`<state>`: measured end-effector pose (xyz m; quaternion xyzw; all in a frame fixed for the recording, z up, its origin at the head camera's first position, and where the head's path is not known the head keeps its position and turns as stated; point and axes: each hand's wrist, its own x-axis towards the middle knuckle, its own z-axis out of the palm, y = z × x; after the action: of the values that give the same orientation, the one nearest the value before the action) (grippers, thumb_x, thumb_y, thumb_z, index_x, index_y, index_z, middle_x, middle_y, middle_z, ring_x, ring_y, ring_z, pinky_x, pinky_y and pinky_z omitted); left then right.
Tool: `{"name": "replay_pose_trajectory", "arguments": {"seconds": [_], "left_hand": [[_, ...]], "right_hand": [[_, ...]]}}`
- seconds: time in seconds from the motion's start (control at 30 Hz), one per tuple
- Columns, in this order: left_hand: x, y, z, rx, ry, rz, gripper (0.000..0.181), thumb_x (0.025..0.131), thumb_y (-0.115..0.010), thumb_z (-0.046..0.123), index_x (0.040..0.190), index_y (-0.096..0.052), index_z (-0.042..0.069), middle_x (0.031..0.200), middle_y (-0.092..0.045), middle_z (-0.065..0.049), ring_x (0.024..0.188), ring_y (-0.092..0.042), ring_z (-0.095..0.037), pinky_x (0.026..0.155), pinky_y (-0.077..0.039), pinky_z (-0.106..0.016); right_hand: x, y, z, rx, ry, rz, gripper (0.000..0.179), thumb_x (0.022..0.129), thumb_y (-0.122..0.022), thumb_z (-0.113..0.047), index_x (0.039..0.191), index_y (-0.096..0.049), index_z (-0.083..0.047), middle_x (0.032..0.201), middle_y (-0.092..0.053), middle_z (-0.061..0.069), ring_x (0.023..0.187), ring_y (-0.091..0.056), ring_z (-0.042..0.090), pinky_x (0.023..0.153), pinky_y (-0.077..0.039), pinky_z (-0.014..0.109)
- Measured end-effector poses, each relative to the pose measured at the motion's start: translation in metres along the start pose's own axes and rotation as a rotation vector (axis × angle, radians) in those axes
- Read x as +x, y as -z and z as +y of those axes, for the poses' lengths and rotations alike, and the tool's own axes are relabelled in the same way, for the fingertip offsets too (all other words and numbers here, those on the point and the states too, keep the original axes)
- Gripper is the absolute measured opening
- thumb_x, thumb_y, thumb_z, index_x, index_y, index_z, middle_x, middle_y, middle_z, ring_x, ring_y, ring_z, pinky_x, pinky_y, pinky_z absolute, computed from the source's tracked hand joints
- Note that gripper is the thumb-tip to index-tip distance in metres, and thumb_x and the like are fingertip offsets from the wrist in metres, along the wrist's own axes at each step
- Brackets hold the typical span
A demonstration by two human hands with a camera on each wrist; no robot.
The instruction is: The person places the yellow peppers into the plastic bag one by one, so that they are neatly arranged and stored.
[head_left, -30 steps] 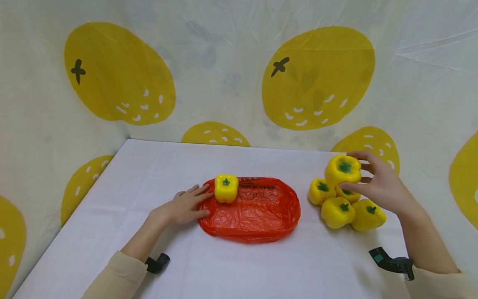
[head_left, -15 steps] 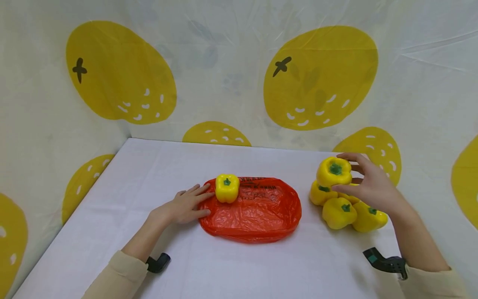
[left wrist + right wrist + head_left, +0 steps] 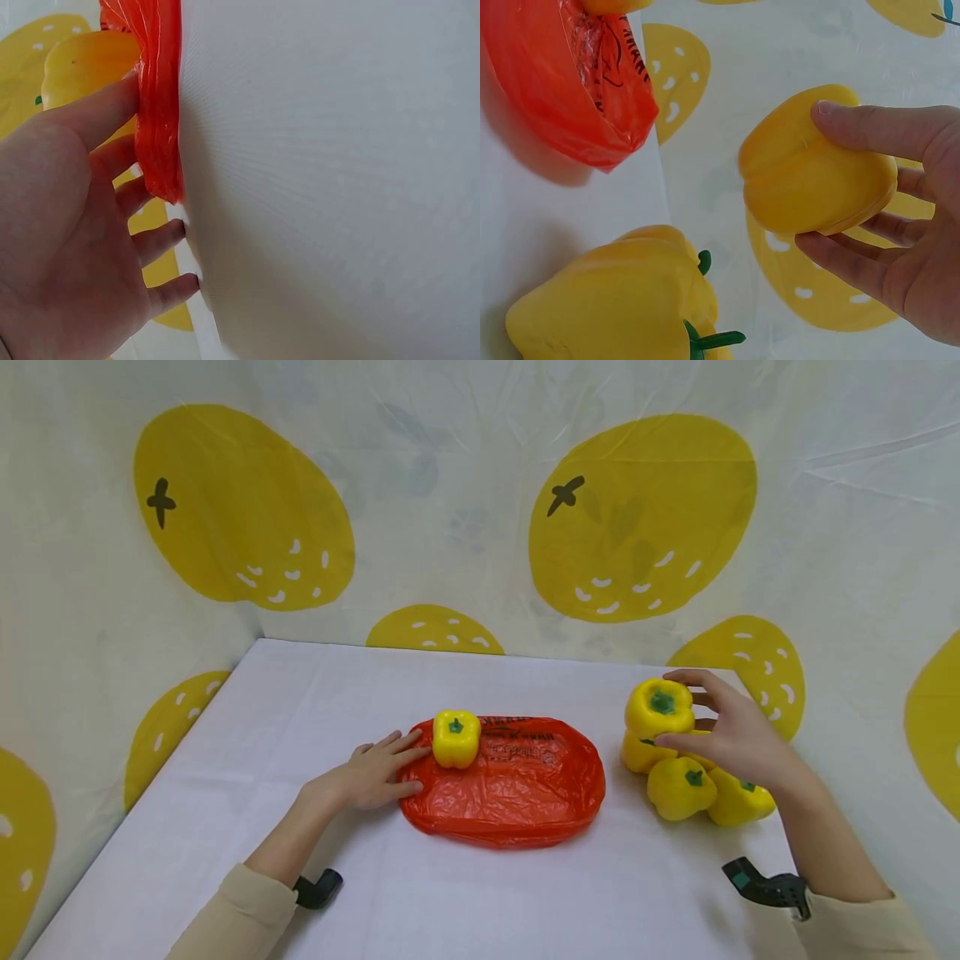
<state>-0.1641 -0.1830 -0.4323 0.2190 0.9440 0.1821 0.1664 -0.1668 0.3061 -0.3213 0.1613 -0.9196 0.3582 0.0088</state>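
Note:
My right hand (image 3: 738, 727) grips a yellow bell pepper (image 3: 660, 706) between thumb and fingers, above a group of yellow bell peppers (image 3: 681, 787) on the right. In the right wrist view the held bell pepper (image 3: 817, 169) shows its lobed underside, raised over the peppers (image 3: 615, 300) below. At the middle of the table lies a flattened red plastic bag (image 3: 517, 789) with dark print. One yellow bell pepper (image 3: 456, 739) sits on its back left part. My left hand (image 3: 375, 774) rests with spread fingers at the bag's left end, its thumb and fingers touching the red plastic (image 3: 159, 112).
A white cloth (image 3: 525, 902) covers the table. Behind and to the left hang pale curtains (image 3: 442, 485) printed with big yellow fruit. Black wrist mounts (image 3: 768, 887) stick out under both beige sleeves (image 3: 232, 914).
My right hand has carried its bell pepper a short way left and slightly down, over the left of the group. The left hand, the bag and the pepper on it have stayed put.

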Motion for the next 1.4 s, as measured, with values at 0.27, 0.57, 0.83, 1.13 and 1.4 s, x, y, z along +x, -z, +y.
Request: {"name": "replay_pose_trajectory", "arguments": {"seconds": [0.27, 0.57, 0.83, 1.13, 1.4], "left_hand": [[0.0, -0.001, -0.001, -0.001, 0.002, 0.003, 0.069, 0.099, -0.062, 0.047, 0.158, -0.043, 0.018, 0.168, -0.025, -0.011, 0.153, -0.016, -0.042, 0.114, -0.018, -0.073], [0.001, -0.001, -0.002, -0.002, 0.0, 0.004, 0.069, 0.099, -0.062, 0.048, 0.158, -0.042, 0.018, 0.168, -0.025, -0.011, 0.153, -0.016, -0.042, 0.114, -0.018, -0.073], [0.002, -0.002, -0.003, -0.001, -0.002, 0.003, 0.07, 0.099, -0.062, 0.048, 0.158, -0.042, 0.019, 0.168, -0.025, -0.011, 0.153, -0.016, -0.042, 0.114, -0.018, -0.073], [0.001, -0.002, -0.003, -0.004, 0.002, 0.002, 0.07, 0.099, -0.062, 0.048, 0.159, -0.042, 0.019, 0.168, -0.025, -0.011, 0.154, -0.015, -0.042, 0.115, -0.018, -0.072], [0.001, -0.002, -0.004, 0.009, -0.003, 0.007, 0.07, 0.099, -0.061, 0.049, 0.159, -0.041, 0.019, 0.168, -0.024, -0.01, 0.154, -0.015, -0.042, 0.115, -0.018, -0.071]], "right_hand": [[0.002, -0.005, -0.004, -0.006, 0.017, -0.009, 0.082, 0.085, -0.087, -0.027, 0.151, -0.042, -0.01, 0.149, -0.046, 0.016, 0.126, -0.051, 0.044, 0.084, -0.045, 0.006], [0.006, -0.014, -0.011, 0.005, 0.07, -0.021, 0.078, 0.085, -0.087, -0.024, 0.148, -0.045, -0.008, 0.147, -0.048, 0.017, 0.121, -0.056, 0.043, 0.084, -0.049, 0.011], [0.011, -0.023, -0.018, 0.009, 0.066, -0.038, 0.078, 0.083, -0.089, -0.018, 0.148, -0.045, -0.009, 0.146, -0.049, 0.013, 0.123, -0.054, 0.039, 0.089, -0.054, 0.023], [0.02, -0.034, -0.023, 0.016, 0.068, -0.07, 0.078, 0.082, -0.089, -0.021, 0.147, -0.047, -0.01, 0.145, -0.05, 0.009, 0.123, -0.056, 0.035, 0.093, -0.055, 0.054], [0.026, -0.041, -0.026, 0.031, 0.074, -0.112, 0.079, 0.082, -0.09, -0.022, 0.147, -0.046, -0.009, 0.145, -0.05, 0.009, 0.126, -0.053, 0.037, 0.094, -0.054, 0.055]]}}
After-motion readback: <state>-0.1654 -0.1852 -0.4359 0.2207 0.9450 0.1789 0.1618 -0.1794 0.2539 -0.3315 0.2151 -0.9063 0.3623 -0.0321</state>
